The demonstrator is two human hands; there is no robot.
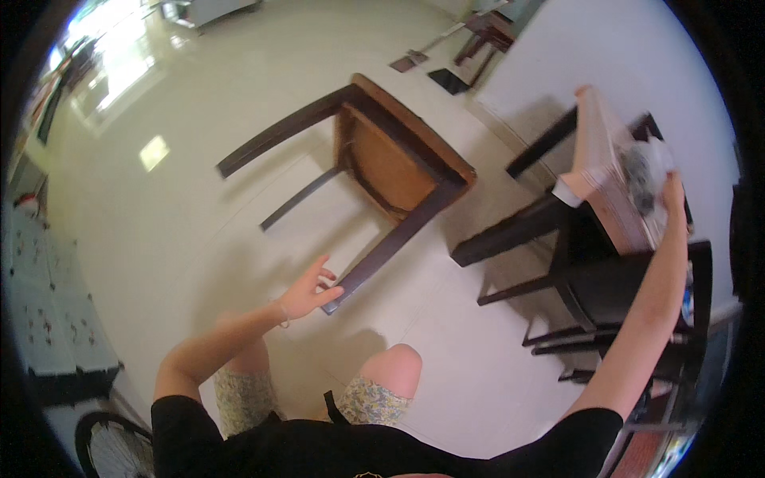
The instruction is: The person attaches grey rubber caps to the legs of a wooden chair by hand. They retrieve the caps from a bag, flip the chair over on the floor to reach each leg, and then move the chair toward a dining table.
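A dark wooden stool (412,128) lies tipped on the tiled floor in front of me, its brown underside facing me and its legs pointing left and down. My left hand (311,293) is at the end of the nearest leg, thumb against it and the other fingers spread; whether it grips the leg is unclear. My right hand (673,186) reaches far right to a clear plastic bag (648,173) with greyish contents, on a table covered by a pinkish cloth (603,185). Its fingers are partly hidden at the bag's edge.
Dark wooden chairs (609,293) stand by the table at right, along a white wall (609,54). A reddish stool (487,33) and a black mat (449,81) are further back. White storage panels (51,299) and a bicycle wheel (113,448) are at left.
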